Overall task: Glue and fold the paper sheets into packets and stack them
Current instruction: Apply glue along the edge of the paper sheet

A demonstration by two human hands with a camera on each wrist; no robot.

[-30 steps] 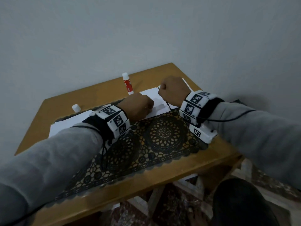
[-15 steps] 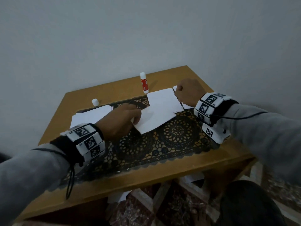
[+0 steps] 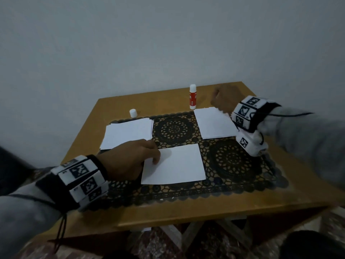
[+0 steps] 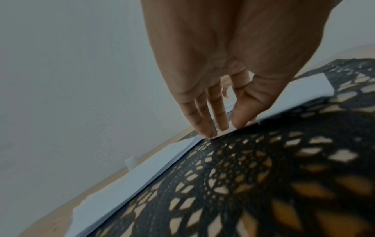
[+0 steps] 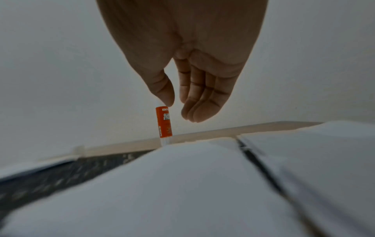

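One white sheet (image 3: 175, 164) lies flat on the black lace mat (image 3: 233, 165) near the middle. My left hand (image 3: 155, 156) rests its thumb and straight fingertips (image 4: 223, 126) on the sheet's left edge (image 4: 304, 91). A stack of white sheets (image 3: 128, 133) lies at the left, and another stack (image 3: 214, 124) at the right. The red and white glue stick (image 3: 192, 97) stands upright behind the right stack. My right hand (image 3: 222, 99) hovers over that stack's far corner, to the right of the glue stick (image 5: 164, 123), apart from it. Its fingers (image 5: 194, 112) hang relaxed and hold nothing.
A small white cap (image 3: 133, 113) stands on the wooden table (image 3: 186, 212) behind the left stack (image 4: 131, 184). A grey wall runs close behind the table. The table's front edge is near me, with patterned floor below.
My left hand has drawn one sheet from the right stack down to the mat's middle and laid it flat. My right hand has lifted off the stack and moved back toward the glue stick.
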